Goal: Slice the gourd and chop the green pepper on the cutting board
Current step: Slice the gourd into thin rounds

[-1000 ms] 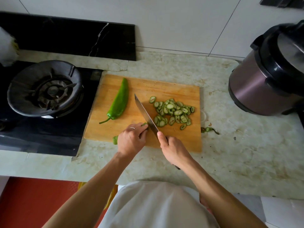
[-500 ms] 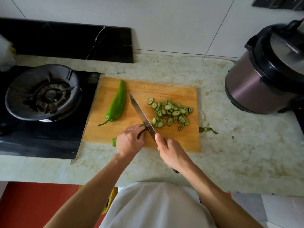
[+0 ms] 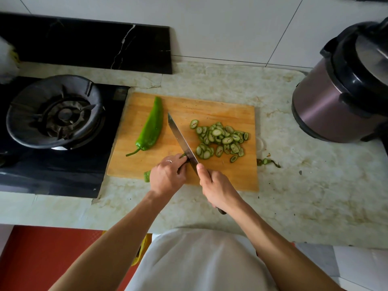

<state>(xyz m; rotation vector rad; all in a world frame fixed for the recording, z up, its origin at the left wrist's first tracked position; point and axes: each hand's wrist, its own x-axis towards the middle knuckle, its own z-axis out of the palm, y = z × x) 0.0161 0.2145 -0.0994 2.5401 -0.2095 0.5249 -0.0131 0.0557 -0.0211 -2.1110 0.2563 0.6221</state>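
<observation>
**Gourd nearly sliced, pepper still whole**

Your left hand (image 3: 168, 177) has its fingers curled down over the last stub of gourd (image 3: 147, 176), knuckles forward, so the blade has a flat guide and the fingertips stay tucked behind it. Only a sliver of green shows at the fingertips by the blade, plus the butt end poking out past the near-left edge of the cutting board (image 3: 220, 106). A ring sits on one finger.

Your right hand (image 3: 217, 189) is wrapped tight round the handle of the knife (image 3: 181, 140), index finger up by the heel of the blade. That looks like a choke-up grip for control on thin cuts.

The blade runs diagonally, tip away and left, heel close to you. The gourd's long axis runs roughly left-right under your left hand, so the knife crosses it and gives round slices.

The gourd slices (image 3: 220, 139) are piled right of the blade, clear of the cutting line. A few scraps (image 3: 267, 162) lie off the board on the counter (image 3: 304, 185).

The green pepper (image 3: 152, 127) lies untouched just left of the knife, long axis near-parallel to the blade, tip pointing away, stem toward you and left. My read: it's parked there, within reach for the next step.

Outward: gas burner (image 3: 55, 112) well left, pressure cooker (image 3: 344, 87) far right.
</observation>
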